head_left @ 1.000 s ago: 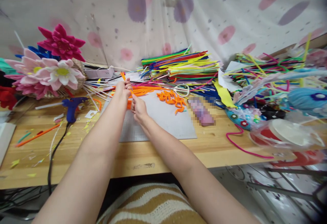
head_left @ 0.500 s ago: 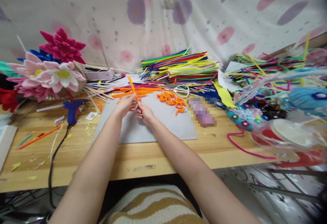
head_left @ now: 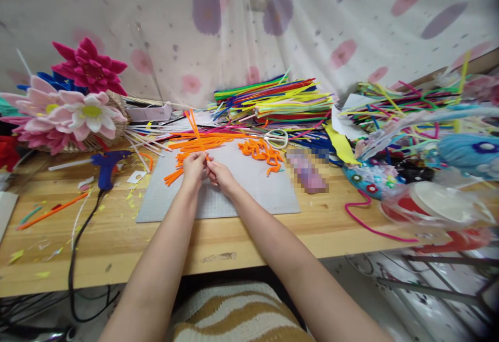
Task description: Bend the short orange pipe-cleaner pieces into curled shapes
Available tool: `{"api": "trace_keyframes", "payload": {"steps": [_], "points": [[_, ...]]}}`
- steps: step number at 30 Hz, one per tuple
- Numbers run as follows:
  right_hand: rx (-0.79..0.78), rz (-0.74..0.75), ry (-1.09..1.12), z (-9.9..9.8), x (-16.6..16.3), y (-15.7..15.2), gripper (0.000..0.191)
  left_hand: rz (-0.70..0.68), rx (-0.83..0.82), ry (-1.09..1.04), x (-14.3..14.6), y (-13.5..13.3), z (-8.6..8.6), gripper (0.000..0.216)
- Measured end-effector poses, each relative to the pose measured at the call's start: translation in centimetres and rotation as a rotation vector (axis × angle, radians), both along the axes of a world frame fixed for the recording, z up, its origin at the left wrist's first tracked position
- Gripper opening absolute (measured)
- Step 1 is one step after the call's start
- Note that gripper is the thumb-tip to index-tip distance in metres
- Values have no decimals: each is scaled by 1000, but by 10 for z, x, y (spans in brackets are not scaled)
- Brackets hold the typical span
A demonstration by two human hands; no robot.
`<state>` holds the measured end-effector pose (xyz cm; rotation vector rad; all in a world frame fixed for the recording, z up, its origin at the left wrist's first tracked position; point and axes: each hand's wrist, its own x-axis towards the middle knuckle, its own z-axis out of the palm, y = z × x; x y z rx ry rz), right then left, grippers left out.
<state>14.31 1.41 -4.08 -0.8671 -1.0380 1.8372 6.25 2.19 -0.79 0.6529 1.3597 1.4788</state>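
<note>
My left hand (head_left: 194,167) and my right hand (head_left: 219,172) meet over a grey cutting mat (head_left: 249,191), both pinched on a thin orange pipe cleaner (head_left: 195,130) that sticks up and away from my fingers. Behind them lies a loose bundle of straight orange pipe cleaners (head_left: 202,142). To the right on the mat sits a heap of bent orange pieces (head_left: 262,152). White-handled scissors (head_left: 276,136) lie just past that heap.
A blue glue gun (head_left: 106,164) with a black cord lies left of the mat. Felt flowers (head_left: 74,108) stand at the far left. Stacks of coloured pipe cleaners (head_left: 273,100) fill the back, more craft clutter and a red-and-white tape roll (head_left: 436,209) the right.
Both hands drew back toward me from the orange bundle, bringing one orange pipe cleaner along; it now stands up between my fingers over the mat.
</note>
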Motion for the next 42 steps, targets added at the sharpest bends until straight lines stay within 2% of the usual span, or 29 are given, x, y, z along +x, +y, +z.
{"api": "trace_keyframes", "payload": {"steps": [6,9,14,15,17,19,23,28,32,35,38,42], "points": [[-9,81,16,-3,3,0,36,61,-18,-92,4,1,4,11],[-16,127,2,-2,15,6,35,-71,-43,-56,-2,0,11,11],[4,-118,-77,8,35,25,35,-349,-23,125,-9,-10,18,16],[33,-143,-90,11,36,28,32,-385,-34,141,-8,-12,18,17],[72,-98,-94,19,36,34,27,-416,-66,136,-4,-17,16,19],[83,-94,-96,28,34,38,24,-418,-85,106,1,-22,13,20],[12,-215,-125,41,29,44,21,-416,-56,36,7,-28,8,20],[14,-409,-227,45,23,54,22,-328,14,-4,14,-28,4,19],[-9,-510,-214,49,15,57,21,-270,10,-141,20,-26,4,18],[-71,-509,-178,53,11,57,22,-248,-27,-276,21,-26,6,13],[-124,-470,-151,55,11,58,23,-219,-91,-398,19,-28,7,18],[-110,-407,-97,54,20,60,22,-291,-180,-522,12,-33,3,16]]}}
